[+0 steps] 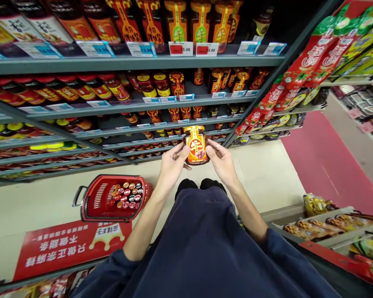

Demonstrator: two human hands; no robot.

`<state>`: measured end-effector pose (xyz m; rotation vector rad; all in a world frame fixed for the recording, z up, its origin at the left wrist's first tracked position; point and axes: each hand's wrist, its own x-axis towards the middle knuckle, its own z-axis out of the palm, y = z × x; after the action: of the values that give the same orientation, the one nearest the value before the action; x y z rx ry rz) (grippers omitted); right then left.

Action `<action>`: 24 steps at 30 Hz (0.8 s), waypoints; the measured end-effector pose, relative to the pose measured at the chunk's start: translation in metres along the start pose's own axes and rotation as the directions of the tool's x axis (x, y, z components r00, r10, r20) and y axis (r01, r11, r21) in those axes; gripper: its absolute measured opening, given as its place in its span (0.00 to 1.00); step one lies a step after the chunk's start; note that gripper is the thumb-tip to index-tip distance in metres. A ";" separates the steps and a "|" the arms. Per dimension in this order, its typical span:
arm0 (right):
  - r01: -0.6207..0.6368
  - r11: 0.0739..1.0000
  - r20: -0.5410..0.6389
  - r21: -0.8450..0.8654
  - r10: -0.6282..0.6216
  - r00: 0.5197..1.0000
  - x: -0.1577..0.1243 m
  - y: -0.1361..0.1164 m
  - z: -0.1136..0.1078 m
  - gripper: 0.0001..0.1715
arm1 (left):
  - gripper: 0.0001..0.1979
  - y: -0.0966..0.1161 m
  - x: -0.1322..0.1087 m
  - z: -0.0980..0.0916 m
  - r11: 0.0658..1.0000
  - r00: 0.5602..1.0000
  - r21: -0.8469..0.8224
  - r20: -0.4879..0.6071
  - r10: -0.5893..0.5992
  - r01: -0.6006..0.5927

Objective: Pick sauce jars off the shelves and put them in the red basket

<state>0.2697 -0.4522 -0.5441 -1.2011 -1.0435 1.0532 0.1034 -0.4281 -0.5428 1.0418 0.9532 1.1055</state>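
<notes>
Between my two hands is a jar of sauce (196,145) with an orange lid and a red and yellow label facing up at me. My left hand (174,162) is closed on the jar's left side, thumb against the glass. On the opposite side my right hand (220,158) grips it too, a ring on one finger. The jar is held in the air in front of the shelves, above my dark shoes (186,185). Fingers behind the jar are partly hidden.
A red shopping basket (95,215) holding several lidded jars (129,194) stands on the floor to the left. Ahead is a grey shelf unit (143,63) with rows of sauce jars. Red packets (313,54) hang at right. A red floor sticker (56,248) lies lower left.
</notes>
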 end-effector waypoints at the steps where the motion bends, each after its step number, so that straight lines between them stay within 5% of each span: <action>1: -0.005 1.000 0.009 0.003 0.005 1.000 0.001 -0.002 -0.001 0.42 | 0.34 0.001 -0.001 0.002 1.000 1.000 0.003 -0.008 0.008 -0.008; 7: -0.010 0.999 0.067 0.042 0.007 0.998 0.010 -0.032 -0.018 0.42 | 0.34 0.025 0.002 0.026 1.000 0.999 0.009 -0.031 0.010 -0.010; 15: -0.057 0.998 0.061 0.017 0.056 0.997 0.032 -0.079 -0.065 0.41 | 0.34 0.061 0.019 0.082 0.999 0.998 0.013 -0.027 -0.048 0.049; 24: -0.082 0.997 0.129 0.006 0.080 0.988 0.031 -0.065 -0.094 0.42 | 0.32 0.037 0.005 0.109 0.998 0.992 -0.012 -0.114 -0.057 0.056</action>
<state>0.3716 -0.4440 -0.4847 -1.1869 -1.0939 1.2117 0.2007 -0.4365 -0.4814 0.9465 1.0619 1.1315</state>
